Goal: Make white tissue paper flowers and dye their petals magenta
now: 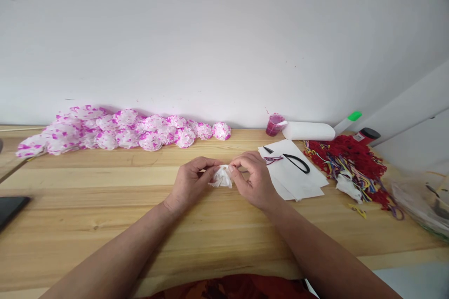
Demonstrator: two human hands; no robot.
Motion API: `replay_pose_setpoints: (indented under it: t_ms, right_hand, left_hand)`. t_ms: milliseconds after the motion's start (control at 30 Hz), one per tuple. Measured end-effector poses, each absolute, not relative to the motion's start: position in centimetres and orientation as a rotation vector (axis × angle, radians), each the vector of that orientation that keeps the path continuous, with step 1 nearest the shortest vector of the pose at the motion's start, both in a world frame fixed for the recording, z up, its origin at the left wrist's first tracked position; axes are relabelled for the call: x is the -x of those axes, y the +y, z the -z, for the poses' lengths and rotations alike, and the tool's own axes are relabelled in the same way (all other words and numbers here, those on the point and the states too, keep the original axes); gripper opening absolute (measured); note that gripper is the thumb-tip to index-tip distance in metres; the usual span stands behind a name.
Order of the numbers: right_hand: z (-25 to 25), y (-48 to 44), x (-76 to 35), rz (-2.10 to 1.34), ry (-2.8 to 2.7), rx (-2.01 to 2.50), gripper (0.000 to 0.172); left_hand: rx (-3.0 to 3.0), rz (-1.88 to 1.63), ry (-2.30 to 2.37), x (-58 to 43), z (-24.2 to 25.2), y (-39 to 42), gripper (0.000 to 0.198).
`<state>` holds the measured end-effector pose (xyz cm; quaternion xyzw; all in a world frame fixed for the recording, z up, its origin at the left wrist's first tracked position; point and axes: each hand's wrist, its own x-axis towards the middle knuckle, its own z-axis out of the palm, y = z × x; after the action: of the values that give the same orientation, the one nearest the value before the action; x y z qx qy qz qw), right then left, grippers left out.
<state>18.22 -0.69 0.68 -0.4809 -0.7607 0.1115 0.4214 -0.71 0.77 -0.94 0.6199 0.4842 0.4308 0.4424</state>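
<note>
Between my two hands, above the middle of the wooden table, is a small white tissue-paper flower point(222, 176) with ruffled edges. My left hand point(192, 178) pinches its left side between thumb and fingertips. On the other side, my right hand point(253, 178) has its thumb and index finger closed on the paper. Just right of that hand lie white paper sheets point(301, 182), with black-handled scissors point(296, 163) and a few purple strings point(274, 160) on top. The scissors' middle is hidden or hard to make out.
Pink-spotted paper flowers point(150, 133) line the wall at left. At back right stand a cup of magenta liquid point(275, 124), a white paper roll point(308, 131) and a dark red container point(366, 136). Tangled red and coloured yarn point(361, 161) and a plastic bag point(421, 196) lie right. A dark flat object point(12, 209) sits left.
</note>
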Motion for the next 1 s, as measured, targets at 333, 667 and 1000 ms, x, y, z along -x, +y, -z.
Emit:
replay_pose_setpoints:
  t_ms: [333,667,1000]
  right_hand:
    - [-0.63,-0.74,-18.02,-0.301,-1.966,1.217,0.015]
    - [-1.02,-1.12,-17.85,-0.210,-1.950,1.063,0.019]
    - [-0.39,-1.22,-17.63,-0.168,-2.011,1.046,0.016]
  left_hand:
    - [-1.487,-0.940,1.135,0.81,1.05,0.83,0.029]
    - [-1.416,-0.877,1.065,0.99,0.56,0.80,0.035]
    - [-1.398,-0.857,1.056,0.92,0.68,0.71,0.035]
